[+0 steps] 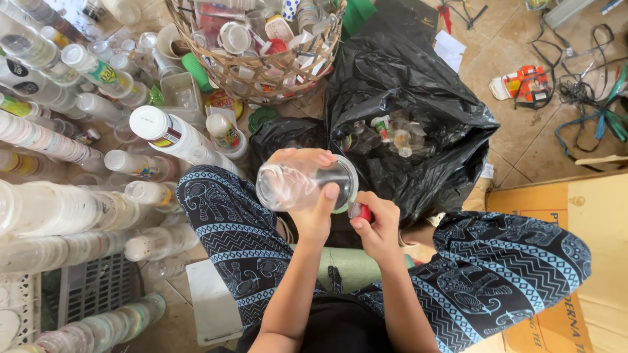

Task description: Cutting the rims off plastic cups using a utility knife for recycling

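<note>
My left hand [313, 202] grips a clear plastic cup [297, 184] lying sideways above my lap, its base toward the left and its rim toward the right. My right hand [378, 225] is closed on a small red-handled tool [362, 212] held against the cup's rim. Right behind the cup gapes an open black plastic bag [418, 98] with several clear plastic pieces inside. I sit cross-legged in patterned dark blue trousers [222, 222].
A woven basket [261, 46] of plastic lids and cups stands at the top. Many clear bottles and stacked cups [65, 209] lie on the left. A grey crate [91, 287] is at lower left. Cardboard [589, 209] and cables [589, 91] lie on the right.
</note>
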